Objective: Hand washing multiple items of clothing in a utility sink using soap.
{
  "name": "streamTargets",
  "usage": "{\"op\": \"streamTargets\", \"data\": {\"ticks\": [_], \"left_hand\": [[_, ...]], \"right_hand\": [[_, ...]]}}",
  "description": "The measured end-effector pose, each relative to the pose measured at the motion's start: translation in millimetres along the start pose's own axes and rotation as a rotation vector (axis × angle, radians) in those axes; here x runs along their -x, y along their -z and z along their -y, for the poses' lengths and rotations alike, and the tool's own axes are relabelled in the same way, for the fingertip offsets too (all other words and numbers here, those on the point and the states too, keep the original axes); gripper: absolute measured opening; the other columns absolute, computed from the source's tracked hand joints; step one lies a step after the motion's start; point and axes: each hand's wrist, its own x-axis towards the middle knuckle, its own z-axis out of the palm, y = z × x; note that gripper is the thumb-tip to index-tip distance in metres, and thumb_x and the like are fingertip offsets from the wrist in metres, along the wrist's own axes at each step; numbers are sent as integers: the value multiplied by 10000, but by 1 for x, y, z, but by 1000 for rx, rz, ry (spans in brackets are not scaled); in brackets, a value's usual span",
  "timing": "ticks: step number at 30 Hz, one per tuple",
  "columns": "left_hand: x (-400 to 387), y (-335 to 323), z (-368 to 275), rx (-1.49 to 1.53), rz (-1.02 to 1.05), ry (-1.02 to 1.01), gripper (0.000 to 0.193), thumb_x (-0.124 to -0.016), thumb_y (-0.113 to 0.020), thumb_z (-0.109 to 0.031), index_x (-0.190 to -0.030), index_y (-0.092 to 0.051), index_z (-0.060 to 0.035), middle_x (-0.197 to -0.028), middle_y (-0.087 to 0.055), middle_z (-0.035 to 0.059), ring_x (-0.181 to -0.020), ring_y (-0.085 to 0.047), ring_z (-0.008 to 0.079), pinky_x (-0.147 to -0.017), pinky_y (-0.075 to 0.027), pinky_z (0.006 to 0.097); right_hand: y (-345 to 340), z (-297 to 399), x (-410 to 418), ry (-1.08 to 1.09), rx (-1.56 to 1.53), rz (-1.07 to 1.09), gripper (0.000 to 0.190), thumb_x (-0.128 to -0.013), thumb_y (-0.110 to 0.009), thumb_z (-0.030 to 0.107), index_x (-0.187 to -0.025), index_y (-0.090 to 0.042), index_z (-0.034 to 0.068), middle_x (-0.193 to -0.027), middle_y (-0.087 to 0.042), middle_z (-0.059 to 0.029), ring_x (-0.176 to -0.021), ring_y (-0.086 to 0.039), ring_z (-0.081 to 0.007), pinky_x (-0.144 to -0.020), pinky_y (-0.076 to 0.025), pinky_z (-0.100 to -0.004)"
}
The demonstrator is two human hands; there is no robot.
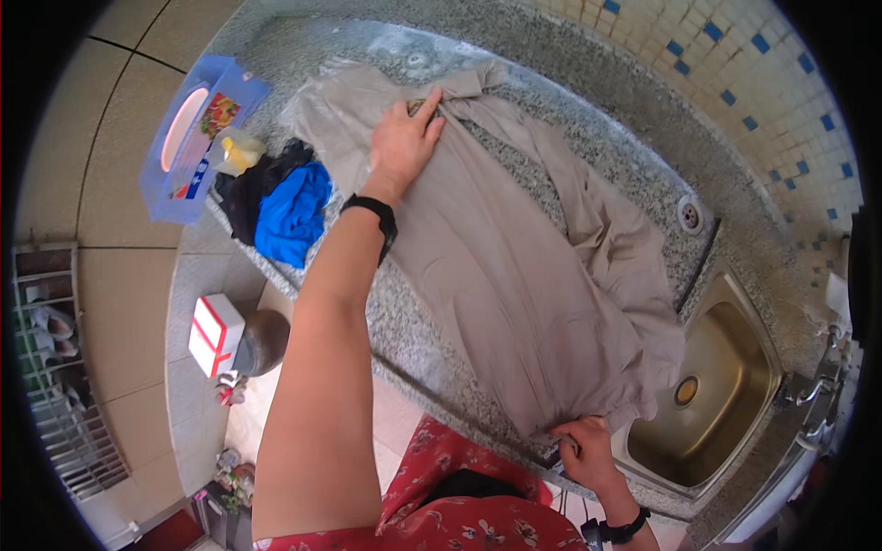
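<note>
A wet-looking taupe cloth garment (510,275) lies spread over a granite counter (413,330), its right part in loose folds. My left hand (406,138) rests on the garment's upper part, fingers spread, with nothing seen in its grasp. At the counter's near edge, beside the sink, my right hand (586,444) has its fingers curled around the garment's lower edge. A blue cloth (293,213) and a black cloth (241,200) lie bunched to the left of the garment.
A steel sink (710,392) with a faucet (813,392) stands at the right. A drain (690,215) sits in the counter. At the upper left are a blue plastic basket (158,186) and a clear container with something yellow (238,153). Below them stand a white-and-red box (217,334) and a round pot (265,341).
</note>
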Motion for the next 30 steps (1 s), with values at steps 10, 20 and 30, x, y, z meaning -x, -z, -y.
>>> {"op": "streamTargets", "data": {"ticks": [10,20,30], "left_hand": [[42,21,13,228,193,-43,511,-874,-606,-395,-1336,-517,-195,-1011,-536,148,-923,-589,324,-788,-499,425],[56,34,23,216,207,-14,509,-856,-620,-365,-1316,-526,-169,-1034,-524,144,-918,-596,320,-770,-508,422],[193,88,-48,489,664,-328,523,-870,-604,-400,-1335,-504,-181,-1050,-505,160,-925,-587,347,-741,-513,419]], "right_hand": [[32,54,-195,108,519,-399,576,-798,-642,167,-1319,-434,39,-1273,-507,-170,-1165,-476,-334,-946,-371,-448],[18,65,-230,277,202,-400,463,-848,-495,-1,-1282,-529,158,-923,-652,-195,-853,-622,-374,-797,-465,-441],[43,93,-78,-9,834,207,203,-754,-618,104,-952,-665,103,-977,-621,-135,-985,-593,-304,-831,-446,-427]]}}
